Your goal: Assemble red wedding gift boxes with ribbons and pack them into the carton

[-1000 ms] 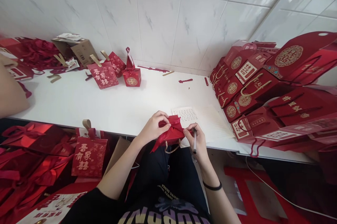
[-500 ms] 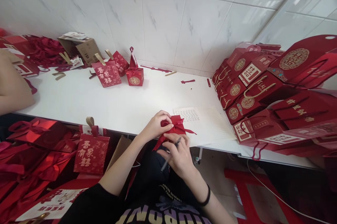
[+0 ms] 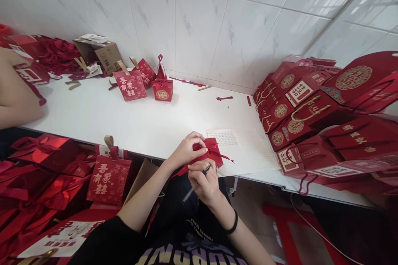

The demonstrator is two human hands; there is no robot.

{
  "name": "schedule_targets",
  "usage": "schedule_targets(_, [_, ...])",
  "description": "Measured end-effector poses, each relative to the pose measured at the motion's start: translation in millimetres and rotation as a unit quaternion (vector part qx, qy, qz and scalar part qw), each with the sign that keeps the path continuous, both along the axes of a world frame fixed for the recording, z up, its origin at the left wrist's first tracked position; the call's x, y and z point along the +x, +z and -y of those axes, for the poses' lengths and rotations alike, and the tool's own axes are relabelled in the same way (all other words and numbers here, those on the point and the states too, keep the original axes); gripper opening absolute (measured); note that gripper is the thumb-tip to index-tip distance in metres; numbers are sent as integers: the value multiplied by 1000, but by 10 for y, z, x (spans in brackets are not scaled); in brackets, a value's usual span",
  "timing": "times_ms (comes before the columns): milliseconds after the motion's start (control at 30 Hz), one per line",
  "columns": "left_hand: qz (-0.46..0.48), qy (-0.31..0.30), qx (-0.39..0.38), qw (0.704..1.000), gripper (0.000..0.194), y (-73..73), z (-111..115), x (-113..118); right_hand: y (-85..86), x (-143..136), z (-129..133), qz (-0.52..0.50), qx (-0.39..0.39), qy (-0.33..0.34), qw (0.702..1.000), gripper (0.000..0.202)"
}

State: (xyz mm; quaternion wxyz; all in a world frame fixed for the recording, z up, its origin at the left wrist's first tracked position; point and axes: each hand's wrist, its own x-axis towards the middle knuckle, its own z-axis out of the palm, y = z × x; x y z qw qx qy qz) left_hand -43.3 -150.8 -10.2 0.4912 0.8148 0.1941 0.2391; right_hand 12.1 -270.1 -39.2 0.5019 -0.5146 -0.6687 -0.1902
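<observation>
A small red gift box (image 3: 216,141) sits at the table's front edge, a dark red ribbon (image 3: 226,158) tied over its top. My left hand (image 3: 187,151) is closed at the box's left side, thumb and fingers pinching a loop of the ribbon. My right hand (image 3: 203,180) lies against the near side of the box, its fingers curled. A clear pen (image 3: 190,192) with a dark tip is tucked in that hand and slants down to the left. The right fingertips are partly hidden, so I cannot tell whether they also grip ribbon.
Behind the box lies a printed sheet (image 3: 222,137) on lined paper (image 3: 261,155). Red gift bags (image 3: 295,126) crowd the right end. Small decorated boxes (image 3: 162,93) stand at the back. Another person's arm (image 3: 18,95) rests at left, above a heap of ribboned boxes (image 3: 43,153).
My right hand has turned and drawn in closer against the box, its fingers more curled. The left hand keeps its pinch. The whole view has shifted slightly.
</observation>
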Motion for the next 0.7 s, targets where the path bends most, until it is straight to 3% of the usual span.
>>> schedule_targets(167, [1,-12,2,1000,9,-10,-17,-3,169,149,67,-11,-26,68,997,14])
schedule_targets(267, [2,-27,15,1000,13,-5,-36,-6,314,487,128,-113,-31,22,993,11])
schedule_targets(367, [-4,-37,21,999,13,8,-57,-3,387,853,127,-212,-142,-68,965,8])
schedule_targets(433, [-9,-42,21,999,14,17,-57,-4,383,999,84,-228,-238,-49,943,15])
schedule_targets(500, [-4,-30,29,999,14,23,-32,-17,352,1047,24,-252,-283,-20,925,21])
schedule_targets(567, [17,31,49,998,15,27,21,-50,316,1030,-29,-292,-284,-12,913,23])
schedule_targets(633, [35,136,72,988,17,39,92,-96,288,996,-60,-330,-278,-12,902,22])
schedule_targets(700, [-10,213,70,975,25,69,161,-137,271,970,-68,-359,-281,-5,890,22])
